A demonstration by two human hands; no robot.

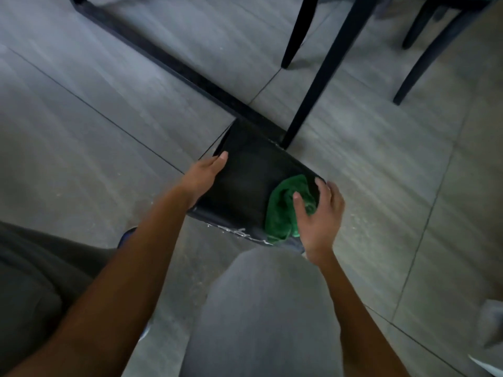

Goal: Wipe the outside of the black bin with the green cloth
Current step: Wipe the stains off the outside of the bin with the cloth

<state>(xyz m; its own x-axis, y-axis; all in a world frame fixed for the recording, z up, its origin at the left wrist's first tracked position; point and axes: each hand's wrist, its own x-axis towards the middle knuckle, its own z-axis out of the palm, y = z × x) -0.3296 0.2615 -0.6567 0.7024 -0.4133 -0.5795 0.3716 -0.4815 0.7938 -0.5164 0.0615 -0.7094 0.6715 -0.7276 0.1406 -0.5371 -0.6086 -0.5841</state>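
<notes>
A person crouched on a tiled floor (pixel 367 164) steadies a black bin (pixel 245 186) lying on its side, the left hand (pixel 202 178) flat and open against its far wall. The right hand (pixel 318 213) presses a bunched green cloth (pixel 283 205) onto the near wall, fingers (pixel 299 206) spread over it. Wiping appears under way; next, likely a sweep toward the left fingers. A chair leg (pixel 321 77) crowds the bin beyond the fingers; open floor lies right.
</notes>
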